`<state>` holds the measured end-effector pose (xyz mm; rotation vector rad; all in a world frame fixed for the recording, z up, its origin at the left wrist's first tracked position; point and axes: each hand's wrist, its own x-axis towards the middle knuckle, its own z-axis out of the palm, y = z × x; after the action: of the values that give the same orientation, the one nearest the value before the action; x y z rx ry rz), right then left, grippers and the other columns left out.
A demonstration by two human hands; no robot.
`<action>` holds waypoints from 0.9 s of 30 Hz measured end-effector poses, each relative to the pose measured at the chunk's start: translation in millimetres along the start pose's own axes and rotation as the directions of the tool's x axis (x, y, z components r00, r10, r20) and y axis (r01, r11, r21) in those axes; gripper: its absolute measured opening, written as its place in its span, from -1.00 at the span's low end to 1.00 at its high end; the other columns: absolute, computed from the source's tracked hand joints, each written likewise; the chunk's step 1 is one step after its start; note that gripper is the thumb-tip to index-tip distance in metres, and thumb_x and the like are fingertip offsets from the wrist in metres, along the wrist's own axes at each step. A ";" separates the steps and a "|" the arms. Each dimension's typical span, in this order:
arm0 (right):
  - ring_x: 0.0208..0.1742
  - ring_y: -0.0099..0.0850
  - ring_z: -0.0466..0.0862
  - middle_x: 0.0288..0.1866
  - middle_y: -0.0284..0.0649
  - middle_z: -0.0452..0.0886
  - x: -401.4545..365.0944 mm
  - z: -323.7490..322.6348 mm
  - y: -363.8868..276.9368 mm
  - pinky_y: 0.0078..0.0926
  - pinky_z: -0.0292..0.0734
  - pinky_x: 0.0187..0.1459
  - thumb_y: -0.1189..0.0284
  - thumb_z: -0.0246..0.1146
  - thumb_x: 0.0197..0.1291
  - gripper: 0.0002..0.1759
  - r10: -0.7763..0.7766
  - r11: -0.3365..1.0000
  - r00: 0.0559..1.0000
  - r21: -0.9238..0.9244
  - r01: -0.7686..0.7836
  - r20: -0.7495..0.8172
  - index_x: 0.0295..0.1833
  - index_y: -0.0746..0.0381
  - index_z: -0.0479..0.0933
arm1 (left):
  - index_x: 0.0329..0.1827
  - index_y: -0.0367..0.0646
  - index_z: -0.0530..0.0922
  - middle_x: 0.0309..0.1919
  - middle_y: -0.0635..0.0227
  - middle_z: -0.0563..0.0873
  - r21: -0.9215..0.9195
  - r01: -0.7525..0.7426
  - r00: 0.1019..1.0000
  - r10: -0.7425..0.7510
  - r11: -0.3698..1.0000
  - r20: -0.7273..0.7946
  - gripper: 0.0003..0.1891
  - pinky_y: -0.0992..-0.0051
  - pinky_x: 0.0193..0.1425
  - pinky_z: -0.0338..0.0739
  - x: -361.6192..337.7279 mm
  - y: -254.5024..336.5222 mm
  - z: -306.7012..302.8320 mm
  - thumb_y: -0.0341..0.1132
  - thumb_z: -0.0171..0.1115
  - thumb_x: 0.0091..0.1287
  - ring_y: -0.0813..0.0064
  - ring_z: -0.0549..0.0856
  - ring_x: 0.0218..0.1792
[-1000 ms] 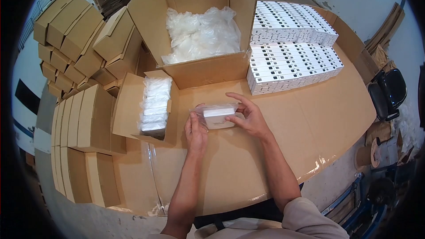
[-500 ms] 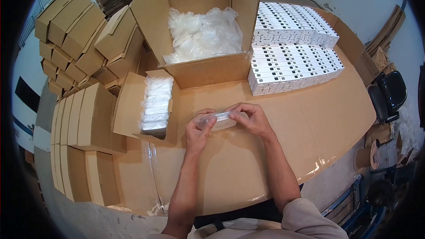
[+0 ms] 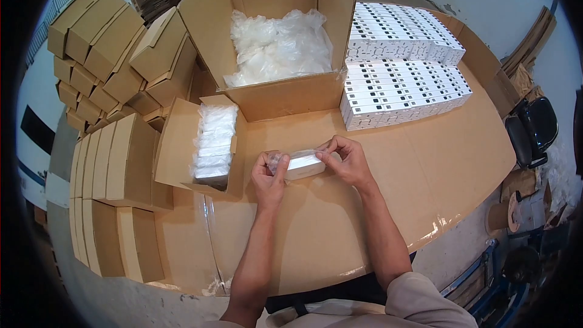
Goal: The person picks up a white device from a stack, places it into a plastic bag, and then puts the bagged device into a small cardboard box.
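Observation:
A small white box [image 3: 305, 169] sits between my two hands over the cardboard-covered table, with a clear plastic bag [image 3: 276, 161] around at least part of it. My left hand [image 3: 268, 177] pinches the bunched film at the box's left end. At the right end, my right hand [image 3: 347, 161] grips the bag's edge between thumb and fingers. Just left of my hands, an open small carton [image 3: 238, 173] holds a row of white boxes wrapped in clear plastic [image 3: 214, 140].
Behind stands a large open carton [image 3: 285, 100] of loose clear bags [image 3: 279, 45]. Stacked white boxes with dark squares [image 3: 404, 94] fill the back right. Brown cartons [image 3: 130, 161] are piled at the left. A black chair [image 3: 534, 130] stands beyond the table's right edge.
My hands have moved slightly apart, the left one leftward. The film is drawn out to the sides, and more of the white box's top shows between my hands.

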<state>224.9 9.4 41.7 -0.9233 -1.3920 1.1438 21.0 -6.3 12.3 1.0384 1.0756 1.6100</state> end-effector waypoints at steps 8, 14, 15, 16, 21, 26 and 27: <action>0.20 -0.38 0.69 0.24 -0.11 0.70 -1.0 -0.5 -14.5 -0.39 0.58 0.26 0.61 0.45 0.27 -0.91 -0.082 0.963 0.995 0.262 0.067 0.048 -0.13 0.29 0.73 | -0.24 -0.14 0.55 -0.29 0.51 0.65 0.018 0.031 0.999 -0.031 0.999 -0.009 -0.79 0.65 -0.38 0.49 -1.7 10.1 3.1 -0.33 0.47 0.44 0.76 0.55 -0.33; 0.19 -0.34 0.70 0.25 -0.16 0.74 -5.9 -20.4 -24.9 -0.39 0.54 0.32 0.60 0.49 0.20 -0.68 0.016 0.999 0.959 -0.046 -0.003 0.282 0.08 0.18 0.81 | -0.25 -0.12 0.55 -0.29 0.51 0.65 0.048 0.016 1.000 -0.015 0.999 -0.014 -0.78 0.65 -0.43 0.47 -0.7 7.7 2.4 -0.32 0.47 0.43 0.77 0.54 -0.34; 0.16 -0.36 0.71 0.20 -0.18 0.78 -4.4 -20.2 -24.8 -0.39 0.56 0.30 0.59 0.49 0.21 -0.67 0.031 0.985 0.957 -0.171 0.019 0.288 0.10 0.19 0.80 | -0.25 -0.12 0.54 -0.30 0.51 0.65 0.045 -0.009 1.000 0.009 0.999 -0.012 -0.78 0.65 -0.43 0.47 -0.3 4.8 2.0 -0.32 0.47 0.43 0.77 0.54 -0.34; 0.12 -0.38 0.72 0.14 -0.18 0.80 -3.6 -18.2 -25.2 -0.40 0.58 0.27 0.58 0.49 0.22 -0.67 0.049 0.976 0.961 -0.219 0.012 0.273 0.12 0.19 0.79 | -0.25 -0.12 0.54 -0.30 0.51 0.64 0.041 -0.034 0.999 0.034 0.999 -0.012 -0.78 0.65 -0.42 0.47 1.0 -0.1 1.1 -0.32 0.48 0.43 0.77 0.54 -0.34; -0.05 -0.48 0.75 -0.01 -0.19 0.85 -3.0 -9.2 -23.3 -0.45 0.67 0.07 0.56 0.49 0.24 -0.65 0.077 0.975 0.980 -0.219 -0.035 0.184 0.16 0.22 0.77 | -0.26 -0.13 0.54 -0.30 0.51 0.64 0.048 0.031 0.999 -0.030 0.998 -0.023 -0.76 0.64 -0.38 0.50 -0.5 6.0 1.4 -0.31 0.49 0.42 0.76 0.56 -0.33; -0.13 -0.50 0.75 -0.03 -0.20 0.85 -3.4 -7.9 -22.1 -0.48 0.69 -0.06 0.56 0.49 0.25 -0.65 0.054 0.977 0.986 -0.213 -0.019 0.160 0.16 0.26 0.76 | -0.16 -0.16 0.54 -0.26 0.46 0.65 0.055 0.009 1.000 -0.008 0.998 -0.025 -0.78 0.62 -0.32 0.52 -0.5 2.6 1.3 -0.37 0.49 0.40 0.73 0.59 -0.28; -0.13 -0.50 0.75 -0.03 -0.20 0.85 -3.5 -7.8 -27.9 -0.48 0.69 -0.05 0.55 0.49 0.25 -0.66 0.111 0.971 0.982 -0.226 -0.074 0.154 0.15 0.27 0.76 | -0.13 -0.17 0.54 -0.24 0.45 0.65 0.053 -0.025 0.999 0.027 0.998 -0.032 -0.77 0.62 -0.30 0.52 0.2 0.5 1.6 -0.38 0.49 0.40 0.73 0.59 -0.26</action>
<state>234.7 0.4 67.7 -1.0788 -1.6510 1.1746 22.4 -5.9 13.2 1.0677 1.1361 1.6324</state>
